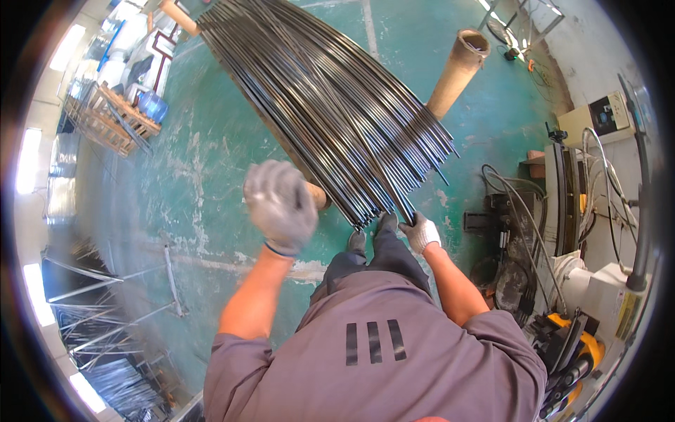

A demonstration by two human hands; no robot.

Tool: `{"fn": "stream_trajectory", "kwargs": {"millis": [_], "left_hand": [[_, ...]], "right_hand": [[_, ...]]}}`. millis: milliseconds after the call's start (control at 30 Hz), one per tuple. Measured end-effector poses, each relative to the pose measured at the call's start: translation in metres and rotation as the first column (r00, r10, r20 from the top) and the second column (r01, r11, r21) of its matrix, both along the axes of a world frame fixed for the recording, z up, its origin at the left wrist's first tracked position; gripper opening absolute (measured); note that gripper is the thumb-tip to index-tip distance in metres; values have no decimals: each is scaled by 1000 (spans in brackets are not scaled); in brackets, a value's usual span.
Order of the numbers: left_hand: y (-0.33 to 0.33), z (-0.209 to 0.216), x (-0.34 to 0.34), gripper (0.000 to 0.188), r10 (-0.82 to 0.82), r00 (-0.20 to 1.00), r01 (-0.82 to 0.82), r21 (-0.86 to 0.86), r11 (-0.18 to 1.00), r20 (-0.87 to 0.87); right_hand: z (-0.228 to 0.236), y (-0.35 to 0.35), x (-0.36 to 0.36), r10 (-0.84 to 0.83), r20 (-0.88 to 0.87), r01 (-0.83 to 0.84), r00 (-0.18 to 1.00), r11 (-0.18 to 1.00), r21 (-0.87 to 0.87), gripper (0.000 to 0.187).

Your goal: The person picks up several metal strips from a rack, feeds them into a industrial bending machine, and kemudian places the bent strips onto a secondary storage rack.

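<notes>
A wide layer of long, dark, shiny metal rods (309, 105) stretches from just in front of my feet toward the far left. My right hand (422, 233), in a whitish knit glove, is closed at the near end of a few rods (402, 204) that lie slantwise across the top of the others. Left of the rods' near ends, my left hand (281, 207) is raised in a grey glove. Motion blurs its fingers, so their grip is unclear, and nothing shows in it.
Upright brown tubes flank the rods, the tallest tube (457, 74) at the right. Machinery with hoses (520, 232) lines the right wall. Metal frames (116, 295) stand at the left. Beyond them are a wooden crate (112, 119) and a blue water jug (152, 107).
</notes>
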State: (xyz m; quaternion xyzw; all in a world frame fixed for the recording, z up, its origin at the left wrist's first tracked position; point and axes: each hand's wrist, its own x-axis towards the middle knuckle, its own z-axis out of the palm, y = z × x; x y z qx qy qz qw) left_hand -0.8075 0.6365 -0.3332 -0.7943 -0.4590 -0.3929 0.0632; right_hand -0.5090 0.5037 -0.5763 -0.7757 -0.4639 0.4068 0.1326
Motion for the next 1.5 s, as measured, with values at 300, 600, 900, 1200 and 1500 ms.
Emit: {"fn": "stream_trajectory", "kwargs": {"millis": [300, 600, 900, 1200, 1500], "left_hand": [[-77, -209, 76, 27, 553, 549, 728, -684, 54, 627], [-91, -162, 154, 16, 783, 256, 966, -136, -218, 566], [-116, -57, 251, 14, 614, 279, 955, -146, -257, 739], [-296, 10, 438, 11, 424, 342, 881, -130, -454, 838], [-343, 25, 568, 29, 326, 288, 717, 23, -697, 901]], "right_hand": [[129, -220, 13, -74, 411, 140, 909, 981, -134, 43], [160, -458, -14, -297, 723, 285, 624, 948, 143, 18], [147, -736, 66, -575, 747, 668, 335, 704, 243, 11], [20, -813, 139, 174, -965, 542, -195, -801, -254, 52], [217, -671, 244, 224, -938, 450, -263, -832, -325, 14]]}}
